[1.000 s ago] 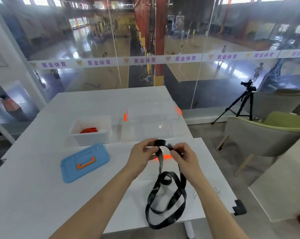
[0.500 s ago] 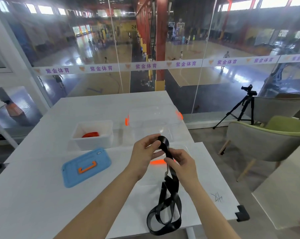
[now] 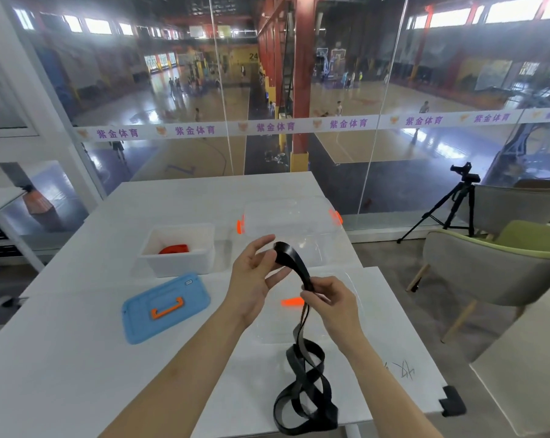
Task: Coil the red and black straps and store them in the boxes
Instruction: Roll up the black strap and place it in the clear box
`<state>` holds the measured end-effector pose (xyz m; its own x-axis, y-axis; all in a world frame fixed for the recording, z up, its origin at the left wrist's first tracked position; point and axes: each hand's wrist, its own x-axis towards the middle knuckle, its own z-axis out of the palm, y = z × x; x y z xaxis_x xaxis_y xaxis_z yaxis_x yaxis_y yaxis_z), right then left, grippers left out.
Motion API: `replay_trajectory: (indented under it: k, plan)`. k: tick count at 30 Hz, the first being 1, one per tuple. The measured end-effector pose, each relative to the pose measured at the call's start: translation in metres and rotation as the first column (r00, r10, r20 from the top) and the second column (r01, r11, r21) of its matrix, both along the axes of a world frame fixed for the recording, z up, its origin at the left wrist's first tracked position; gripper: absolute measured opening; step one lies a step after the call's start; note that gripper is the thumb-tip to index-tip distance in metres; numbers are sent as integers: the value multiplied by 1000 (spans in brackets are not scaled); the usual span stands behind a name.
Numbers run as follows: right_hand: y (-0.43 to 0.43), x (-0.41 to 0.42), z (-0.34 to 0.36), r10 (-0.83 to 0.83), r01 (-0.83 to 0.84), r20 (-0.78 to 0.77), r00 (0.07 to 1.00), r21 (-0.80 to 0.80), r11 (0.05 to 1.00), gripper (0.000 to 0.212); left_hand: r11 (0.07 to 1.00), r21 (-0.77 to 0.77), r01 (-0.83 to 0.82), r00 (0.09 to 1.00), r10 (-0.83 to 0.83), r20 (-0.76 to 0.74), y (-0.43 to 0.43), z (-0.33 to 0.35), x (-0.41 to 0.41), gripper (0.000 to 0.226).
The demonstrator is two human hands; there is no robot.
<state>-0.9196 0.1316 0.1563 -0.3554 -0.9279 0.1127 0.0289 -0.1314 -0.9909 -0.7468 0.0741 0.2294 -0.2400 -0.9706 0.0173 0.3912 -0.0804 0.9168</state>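
Both hands hold a black strap [image 3: 302, 384] above the white table [image 3: 77, 358]. My left hand [image 3: 254, 279] pinches the strap's folded top end between thumb and fingers. My right hand [image 3: 330, 305] grips the strap just below, and the rest hangs down in loose twisted loops to the table's front edge. A coiled red strap [image 3: 174, 249] lies inside the white box [image 3: 179, 263] at the left. A clear box [image 3: 292, 229] with orange latches stands behind my hands.
A blue lid [image 3: 164, 308] with an orange handle lies flat left of my hands. A clear lid [image 3: 346, 311] with an orange tab lies under my right hand. Glass wall behind the table. A chair [image 3: 495, 270] and a tripod [image 3: 454, 203] stand at the right.
My hands have drawn apart: the left one lifted the strap's end up and back, the right slid down along it. The hanging loops have drawn in narrower and more twisted.
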Motion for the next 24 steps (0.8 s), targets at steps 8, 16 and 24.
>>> replay_trajectory:
  k: [8, 16, 24]
  plan:
    - [-20, -21, 33, 35, -42, -121, 992, -54, 998, 20, 972, -227, -64, 819, 182, 545, -19, -10, 35, 30]
    - [-34, -22, 65, 185, -225, -400, 898, -56, 973, 17, 919, -355, 170, 620, 180, 763, -20, 8, 23, 16]
    - [-32, -19, 88, 281, -321, -515, 810, 12, 947, 10, 940, -240, 241, 627, 38, 778, -13, 19, 20, 17]
